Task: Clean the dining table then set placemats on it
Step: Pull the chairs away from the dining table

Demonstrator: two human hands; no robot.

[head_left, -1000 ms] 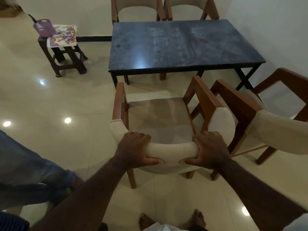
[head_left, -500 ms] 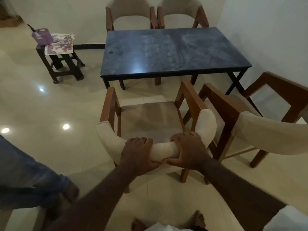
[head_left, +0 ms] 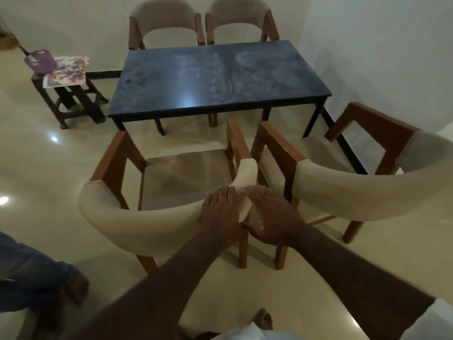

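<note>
The dark stone-topped dining table (head_left: 215, 77) stands ahead, bare, with dusty smears on its top. A wooden chair with a beige padded backrest (head_left: 137, 222) sits between me and the table. My left hand (head_left: 220, 212) lies over the right end of that backrest. My right hand (head_left: 272, 217) is beside it, fingers over the end of the pad and thumb underneath. Floral printed placemats (head_left: 66, 72) lie on a small dark stool (head_left: 73, 104) at the left, under a purple object (head_left: 40, 61).
A second matching chair (head_left: 355, 192) stands close on the right, almost touching the first. Two more chairs (head_left: 166, 20) stand at the table's far side against the wall. Another person's leg in jeans (head_left: 29, 273) is at the lower left. A white wall runs along the right.
My hands have slid together from the middle of the backrest to its right end. The chair has shifted left in view and sits closer to the right chair.
</note>
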